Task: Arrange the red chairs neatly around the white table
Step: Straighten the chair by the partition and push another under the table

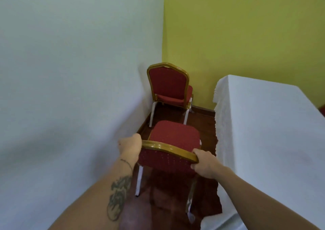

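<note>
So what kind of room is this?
Probably a banquet or function room. There are padded red chairs with gold frames, one held by both hands and one by the wall, and a long table under a white cloth.

A plain white wall point(66, 75) fills the left side from near to far, smooth and bare, meeting a flat yellow-green painted wall point(246, 36) at a corner in the far middle. The yellow-green wall runs across the far side to the right. Below, a dark reddish-brown polished wooden floor point(202, 124) shows as a narrow strip, with a matching dark wooden skirting board point(204, 110) along the foot of the far wall. The light is soft and even.
</note>
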Demonstrator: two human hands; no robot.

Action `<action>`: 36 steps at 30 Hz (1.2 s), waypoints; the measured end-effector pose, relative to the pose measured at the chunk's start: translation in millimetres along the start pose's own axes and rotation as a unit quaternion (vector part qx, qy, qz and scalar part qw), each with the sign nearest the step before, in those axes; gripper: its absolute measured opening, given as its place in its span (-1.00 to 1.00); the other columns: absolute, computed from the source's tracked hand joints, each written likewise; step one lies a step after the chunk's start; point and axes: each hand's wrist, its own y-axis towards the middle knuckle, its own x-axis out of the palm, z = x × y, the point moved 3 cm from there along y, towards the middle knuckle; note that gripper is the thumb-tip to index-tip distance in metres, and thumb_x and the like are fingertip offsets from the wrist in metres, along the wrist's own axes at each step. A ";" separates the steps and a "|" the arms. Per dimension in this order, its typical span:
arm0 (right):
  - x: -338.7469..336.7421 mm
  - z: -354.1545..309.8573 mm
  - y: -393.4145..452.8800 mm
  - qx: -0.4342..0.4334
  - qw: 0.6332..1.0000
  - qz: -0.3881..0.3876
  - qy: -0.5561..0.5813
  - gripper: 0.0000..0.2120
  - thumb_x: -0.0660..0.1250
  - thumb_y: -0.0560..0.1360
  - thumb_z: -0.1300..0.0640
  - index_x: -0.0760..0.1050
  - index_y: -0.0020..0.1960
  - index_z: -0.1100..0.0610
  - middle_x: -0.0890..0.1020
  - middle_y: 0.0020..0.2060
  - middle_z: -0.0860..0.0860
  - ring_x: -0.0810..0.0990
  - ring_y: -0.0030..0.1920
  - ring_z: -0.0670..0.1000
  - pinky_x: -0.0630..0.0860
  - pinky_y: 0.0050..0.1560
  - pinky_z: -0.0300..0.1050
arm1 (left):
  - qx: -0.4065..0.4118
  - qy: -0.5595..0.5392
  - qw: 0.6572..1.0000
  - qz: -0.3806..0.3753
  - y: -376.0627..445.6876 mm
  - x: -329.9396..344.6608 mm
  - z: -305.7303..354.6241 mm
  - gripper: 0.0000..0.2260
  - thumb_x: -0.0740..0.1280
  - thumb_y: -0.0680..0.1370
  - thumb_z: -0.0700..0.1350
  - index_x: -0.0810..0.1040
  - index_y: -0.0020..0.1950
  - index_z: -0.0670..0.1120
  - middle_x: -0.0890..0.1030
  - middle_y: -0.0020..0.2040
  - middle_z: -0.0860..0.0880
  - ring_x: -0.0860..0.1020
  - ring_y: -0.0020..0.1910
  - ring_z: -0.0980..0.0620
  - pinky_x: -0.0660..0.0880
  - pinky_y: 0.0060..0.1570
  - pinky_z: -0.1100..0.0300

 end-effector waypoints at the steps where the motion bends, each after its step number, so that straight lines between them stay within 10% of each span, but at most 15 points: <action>1: 0.2 2.8 2.3 0.005 1.000 -0.004 0.005 -0.79 0.37 0.43 0.02 0.46 0.04 -0.02 0.61 -0.09 -0.02 0.63 -0.09 0.04 0.59 -0.02 0.04 | -0.043 -0.067 0.997 -0.004 -3.7 13.3 -3.4 -0.33 0.26 0.28 0.03 0.39 0.35 -0.22 0.51 0.27 -0.26 0.57 0.12 -0.32 0.59 0.09 -0.26; 5: -1.2 17.3 4.8 0.046 0.999 -0.015 0.015 -0.77 0.44 0.38 -0.07 0.49 -0.02 -0.06 0.61 -0.11 -0.05 0.63 -0.10 0.02 0.59 -0.02 -0.02 | -0.134 -0.166 0.973 -0.086 -79.3 57.6 7.0 -0.33 0.37 0.40 -0.08 0.17 0.44 -0.12 0.45 0.28 -0.24 0.52 0.14 -0.30 0.56 0.12 -0.31; 18: 17.5 -18.2 -11.2 0.062 0.993 0.001 -0.103 -0.61 0.38 0.49 -0.17 0.56 0.15 0.09 0.64 0.02 0.05 0.63 0.04 0.14 0.50 -0.04 -0.01 | -0.056 -0.025 0.992 0.108 -45.2 69.3 3.7 -0.33 0.47 0.42 -0.32 0.25 0.46 -0.23 0.42 0.43 -0.30 0.52 0.29 -0.35 0.51 0.27 -0.14; 36: 65.7 -180.2 12.2 0.195 0.975 0.060 -0.082 -0.66 0.33 0.49 -0.02 0.56 0.17 0.16 0.65 0.08 0.14 0.64 0.06 0.23 0.54 -0.03 0.05 | 0.119 0.164 0.973 -0.112 83.5 17.4 61.7 -0.40 0.40 0.49 -0.20 0.28 0.48 -0.30 0.50 0.38 -0.31 0.54 0.29 -0.28 0.51 0.25 -0.06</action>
